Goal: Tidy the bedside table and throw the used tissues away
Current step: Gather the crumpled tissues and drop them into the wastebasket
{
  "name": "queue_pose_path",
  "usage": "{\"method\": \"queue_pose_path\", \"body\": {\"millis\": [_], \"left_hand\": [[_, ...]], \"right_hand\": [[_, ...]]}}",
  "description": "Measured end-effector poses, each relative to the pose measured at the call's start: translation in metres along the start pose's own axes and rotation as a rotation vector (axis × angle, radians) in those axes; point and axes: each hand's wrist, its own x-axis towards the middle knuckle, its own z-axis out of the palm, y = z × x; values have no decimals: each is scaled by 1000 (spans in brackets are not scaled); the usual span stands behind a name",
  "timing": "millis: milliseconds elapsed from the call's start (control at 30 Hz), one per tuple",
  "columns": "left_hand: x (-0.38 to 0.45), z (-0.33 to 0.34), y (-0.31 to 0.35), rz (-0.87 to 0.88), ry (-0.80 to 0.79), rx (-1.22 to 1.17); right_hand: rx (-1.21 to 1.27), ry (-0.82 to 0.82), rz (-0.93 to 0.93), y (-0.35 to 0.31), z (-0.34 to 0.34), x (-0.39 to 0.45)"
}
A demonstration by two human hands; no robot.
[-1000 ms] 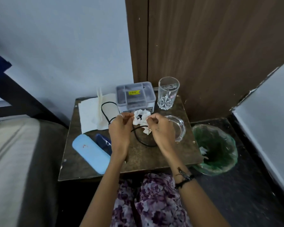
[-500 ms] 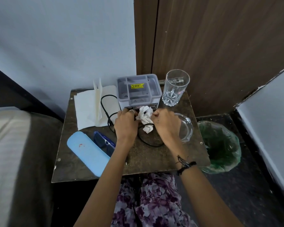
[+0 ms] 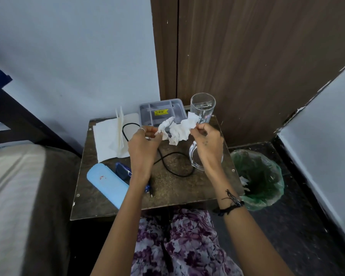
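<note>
A pale blue-white wall (image 3: 68,56) fills the far left. Beside it, to the right, stands dark brown wood panelling (image 3: 257,56) with a vertical seam. At the far right a white surface (image 3: 327,140) with a chipped edge runs diagonally. The floor (image 3: 299,226) is dark and speckled. On the left lies a bed (image 3: 12,196) with beige and brown covering, a dark frame (image 3: 18,114) behind it. Soft, even light.

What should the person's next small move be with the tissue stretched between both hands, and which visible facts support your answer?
Probably carry the crumpled tissue rightward and drop it in the green-lined bin. The left hand and right hand pinch its ends above the bedside table; the bin stands open beside the table's right edge, tissue already inside.
</note>
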Motion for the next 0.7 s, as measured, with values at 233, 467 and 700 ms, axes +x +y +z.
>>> {"method": "queue_pose_path", "body": {"millis": [233, 467, 700], "left_hand": [[-25, 7, 15, -42, -80, -76], [-49, 57, 43, -84, -233, -160], [-75, 154, 63, -142, -416, -238]], "right_hand": [[100, 11, 82, 7, -23, -10], [342, 135, 191, 40, -84, -13], [349, 335, 271, 96, -154, 3]]}}
